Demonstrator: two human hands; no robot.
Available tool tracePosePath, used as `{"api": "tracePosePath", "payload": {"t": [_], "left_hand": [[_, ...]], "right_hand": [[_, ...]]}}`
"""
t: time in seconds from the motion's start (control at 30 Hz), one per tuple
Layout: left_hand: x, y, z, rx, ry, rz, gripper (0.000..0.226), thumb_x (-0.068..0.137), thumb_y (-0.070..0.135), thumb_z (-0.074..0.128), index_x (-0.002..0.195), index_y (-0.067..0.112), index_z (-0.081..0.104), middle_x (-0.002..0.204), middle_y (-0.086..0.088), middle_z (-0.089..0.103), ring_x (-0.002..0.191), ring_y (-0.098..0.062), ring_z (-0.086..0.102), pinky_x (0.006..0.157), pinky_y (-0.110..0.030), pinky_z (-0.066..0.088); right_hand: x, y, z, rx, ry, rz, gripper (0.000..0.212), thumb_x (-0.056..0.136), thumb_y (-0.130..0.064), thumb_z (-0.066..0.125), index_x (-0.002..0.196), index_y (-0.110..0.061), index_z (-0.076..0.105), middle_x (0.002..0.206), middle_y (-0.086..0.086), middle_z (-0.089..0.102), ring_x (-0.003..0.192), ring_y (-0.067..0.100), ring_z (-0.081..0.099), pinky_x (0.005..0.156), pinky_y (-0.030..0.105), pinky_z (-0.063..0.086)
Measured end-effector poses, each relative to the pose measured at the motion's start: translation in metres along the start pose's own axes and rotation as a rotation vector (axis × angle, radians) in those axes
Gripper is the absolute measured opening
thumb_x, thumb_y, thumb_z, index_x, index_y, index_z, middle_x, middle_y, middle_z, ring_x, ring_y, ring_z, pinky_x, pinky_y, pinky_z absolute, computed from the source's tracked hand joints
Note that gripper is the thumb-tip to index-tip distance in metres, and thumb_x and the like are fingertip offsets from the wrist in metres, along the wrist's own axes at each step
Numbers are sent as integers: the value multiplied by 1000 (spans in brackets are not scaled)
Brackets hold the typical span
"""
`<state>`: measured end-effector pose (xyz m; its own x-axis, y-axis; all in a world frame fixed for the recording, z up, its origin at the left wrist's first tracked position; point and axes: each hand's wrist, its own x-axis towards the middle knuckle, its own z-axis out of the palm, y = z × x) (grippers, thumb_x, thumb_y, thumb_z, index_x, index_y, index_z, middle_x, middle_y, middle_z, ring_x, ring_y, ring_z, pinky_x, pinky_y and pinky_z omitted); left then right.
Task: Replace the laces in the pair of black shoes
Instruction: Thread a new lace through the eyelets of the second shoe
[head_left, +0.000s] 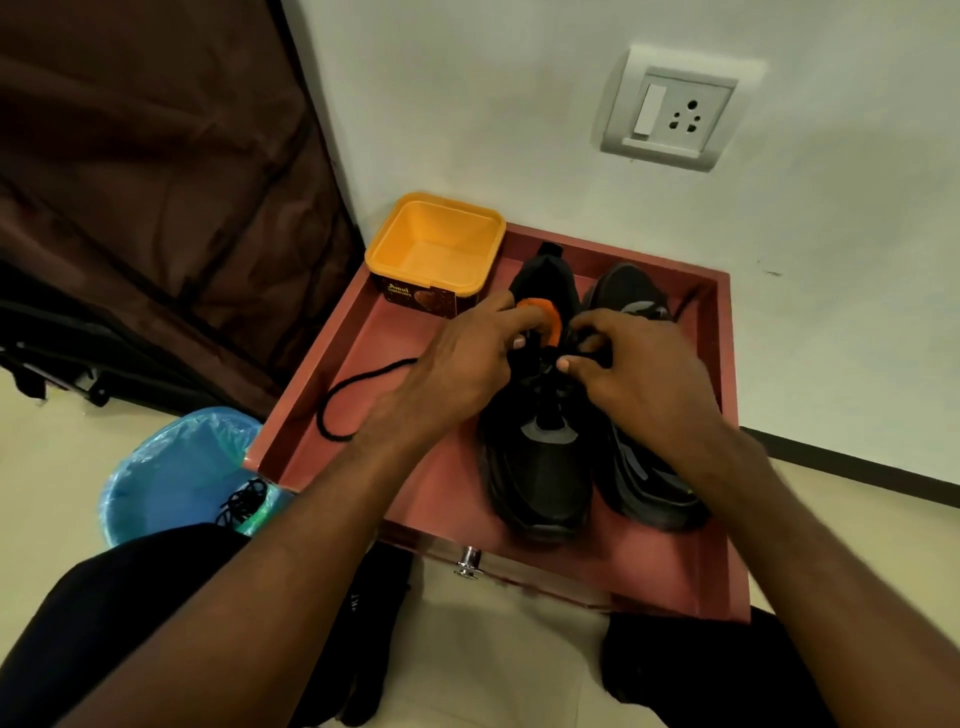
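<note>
Both hands are working at the left shoe's (540, 467) throat — left hand (457, 374) and right hand (639, 374) each pinching the black lace (337, 400), which is trailing toward 9 o'clock inside the red drawer (727, 364).

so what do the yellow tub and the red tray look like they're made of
Yellow tub: likely moulded plastic, smooth with a soft sheen, rounded rim, printed label on its side. Red tray: probably painted or laminated wood, judging by its flat straight walls and matte finish.
</note>
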<state>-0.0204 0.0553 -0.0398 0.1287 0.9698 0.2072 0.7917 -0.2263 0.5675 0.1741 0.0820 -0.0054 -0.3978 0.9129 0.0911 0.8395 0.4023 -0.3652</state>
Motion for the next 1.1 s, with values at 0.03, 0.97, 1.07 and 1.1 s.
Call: {"api": "tracePosePath", "payload": {"t": [0.03,0.97,1.07,1.1], "left_hand": [[0,0,0,-9,4,-1,45,90,-9,51,117,24,67,92,5,43,79,-15,50,62,-30,42],[-13,3,-6,-211,25,-100,66,91,10,74,146,32,45,84,9,63,68,0,61,62,-19,49],[-11,4,-6,-218,29,-91,62,91,3,68,141,34,48,77,6,63,58,-1,57,54,-15,43],[-10,3,-8,-238,25,-103,61,91,2,67,138,35,49,76,6,63,60,-3,60,55,-21,47]], "right_hand": [[0,1,2,45,-56,29,29,95,-40,70,123,-32,68,95,-13,72,83,8,69,71,37,60],[3,10,-7,45,-115,0,18,98,-21,66,112,-25,77,81,-12,70,73,5,66,67,25,52],[2,12,-6,54,4,56,17,94,-21,70,108,-27,77,83,-13,68,74,7,64,68,31,57],[2,13,-7,71,46,76,16,93,-21,71,107,-27,77,86,-11,70,76,8,65,70,33,58]]}}
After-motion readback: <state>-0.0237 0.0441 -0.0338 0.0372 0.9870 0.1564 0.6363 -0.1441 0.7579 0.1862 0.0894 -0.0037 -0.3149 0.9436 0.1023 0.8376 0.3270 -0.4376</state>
